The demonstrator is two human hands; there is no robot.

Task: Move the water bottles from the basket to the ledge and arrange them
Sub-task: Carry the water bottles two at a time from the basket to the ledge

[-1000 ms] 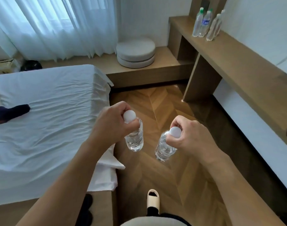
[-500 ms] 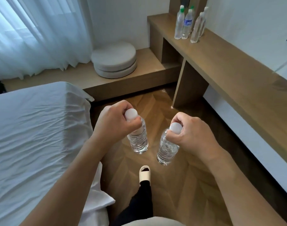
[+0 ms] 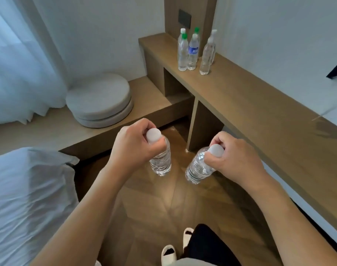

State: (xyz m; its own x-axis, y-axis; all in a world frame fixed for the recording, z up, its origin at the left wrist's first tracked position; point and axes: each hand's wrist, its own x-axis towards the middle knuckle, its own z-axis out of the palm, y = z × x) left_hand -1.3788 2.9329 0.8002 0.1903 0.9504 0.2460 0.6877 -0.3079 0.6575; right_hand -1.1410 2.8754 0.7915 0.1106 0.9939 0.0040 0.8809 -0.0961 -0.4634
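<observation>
Two clear water bottles are carried above the wooden floor (image 3: 163,214). One bottle (image 3: 161,160) is held by the left hand (image 3: 133,148), fingers curled tight around its neck under the white cap. The other bottle (image 3: 197,168), tilted, is gripped likewise by the right hand (image 3: 234,158). Six bottles (image 3: 192,51) are seen standing upright, clustered at the far end of the ledge (image 3: 259,104). A bed (image 3: 27,198) is noted at left.

A long wooden ledge (image 3: 259,104) along the wall carries a cluster of upright water bottles (image 3: 192,52) at its far end.
</observation>
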